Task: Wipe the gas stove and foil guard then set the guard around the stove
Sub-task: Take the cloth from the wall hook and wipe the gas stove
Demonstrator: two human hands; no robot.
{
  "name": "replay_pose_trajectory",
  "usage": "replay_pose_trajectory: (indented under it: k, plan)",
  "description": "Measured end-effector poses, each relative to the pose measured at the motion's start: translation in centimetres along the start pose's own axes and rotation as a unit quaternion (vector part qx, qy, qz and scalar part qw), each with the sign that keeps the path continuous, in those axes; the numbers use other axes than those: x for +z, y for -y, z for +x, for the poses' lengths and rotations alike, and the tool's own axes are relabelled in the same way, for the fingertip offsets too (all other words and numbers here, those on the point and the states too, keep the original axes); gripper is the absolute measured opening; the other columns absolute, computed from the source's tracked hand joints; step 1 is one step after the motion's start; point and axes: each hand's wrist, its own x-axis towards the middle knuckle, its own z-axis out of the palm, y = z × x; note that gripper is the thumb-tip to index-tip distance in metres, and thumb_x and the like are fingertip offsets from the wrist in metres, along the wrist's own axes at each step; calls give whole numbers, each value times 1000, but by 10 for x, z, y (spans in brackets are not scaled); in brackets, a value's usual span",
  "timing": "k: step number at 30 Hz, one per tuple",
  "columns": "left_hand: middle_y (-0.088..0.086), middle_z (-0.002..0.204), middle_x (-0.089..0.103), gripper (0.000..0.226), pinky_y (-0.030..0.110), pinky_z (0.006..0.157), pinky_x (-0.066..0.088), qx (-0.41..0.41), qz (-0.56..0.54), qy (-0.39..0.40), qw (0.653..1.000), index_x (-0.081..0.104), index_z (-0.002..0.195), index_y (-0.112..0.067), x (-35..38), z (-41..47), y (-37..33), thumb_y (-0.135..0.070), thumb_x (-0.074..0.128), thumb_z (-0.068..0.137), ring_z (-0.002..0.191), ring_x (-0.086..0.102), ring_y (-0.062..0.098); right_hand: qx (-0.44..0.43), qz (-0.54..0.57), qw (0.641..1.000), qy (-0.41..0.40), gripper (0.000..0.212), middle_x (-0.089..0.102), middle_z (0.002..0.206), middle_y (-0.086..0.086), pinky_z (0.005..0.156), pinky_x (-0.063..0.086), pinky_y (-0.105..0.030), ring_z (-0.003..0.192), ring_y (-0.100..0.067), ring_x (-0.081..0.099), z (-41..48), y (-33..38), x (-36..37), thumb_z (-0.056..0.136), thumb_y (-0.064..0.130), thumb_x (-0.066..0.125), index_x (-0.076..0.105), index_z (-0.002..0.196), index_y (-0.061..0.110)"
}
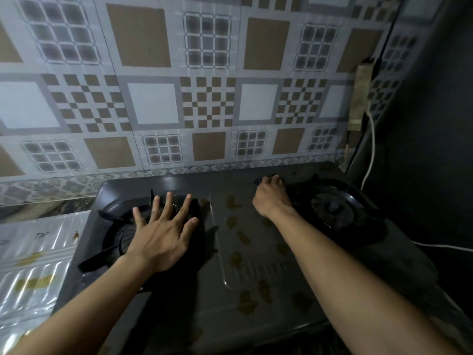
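Your black two-burner gas stove (pixel 230 278) sits against the tiled wall (pixel 204 98), its top spotted with brown stains (pixel 245 301). The silver foil guard (pixel 38 252) lies left of it, its printed marks unreadable. Your left hand (pixel 163 234) spreads its fingers over the left burner (pixel 115 231). Your right hand (pixel 271 198) curls at the stove's back. I cannot tell whether it holds anything.

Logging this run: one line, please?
left hand spread over left burner | right hand curled by right burner | foil guard aside

The dark two-burner gas stove (pixel 256 272), its middle spotted with brown stains, stands centre, with the shiny ribbed foil guard (pixel 33 254) lying flat just left.
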Motion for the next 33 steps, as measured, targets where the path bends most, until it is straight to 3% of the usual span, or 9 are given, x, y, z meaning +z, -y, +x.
replay_pose_trajectory:
  k: [4, 11, 17, 33]
  plan:
    - [4, 164, -18, 70, 64, 117, -6, -5, -1, 3, 1000, -16, 153, -42, -5, -5, -5, -68, 2, 90, 151, -14, 32, -13, 14, 999, -41, 50, 18, 159, -21, 112, 33, -42, 143, -34, 24, -24, -6, 5, 99, 16, 41, 27, 146, 3]
    - [5, 166, -11, 68, 61, 118, -5, -14, -43, 10, 999, -10, 156, -35, 1, -12, -8, -62, 10, 97, 152, -12, 33, -117, 7, 992, -40, 51, 13, 163, -13, 120, 12, -34, 150, -25, 14, -26, 27, 11, 103, 16, 33, 24, 153, 7]
    - [5, 166, -14, 67, 59, 118, -7, -1, -29, -8, 1000, -5, 158, -29, 2, -10, -8, -57, 13, 99, 152, -16, 26, -274, 28, 961, 3, 47, 19, 163, -7, 119, 10, -32, 150, -19, 14, -44, 90, 36, 106, 21, 30, 30, 152, 11]
    - [6, 167, -7, 67, 55, 121, -5, 26, 4, -29, 999, 4, 158, -15, -2, -14, -12, -50, 12, 102, 153, -10, 22, -334, 37, 942, 16, 45, 24, 162, 2, 122, 8, -27, 149, -9, 13, -151, 25, 42, 106, 21, 32, 33, 151, 15]
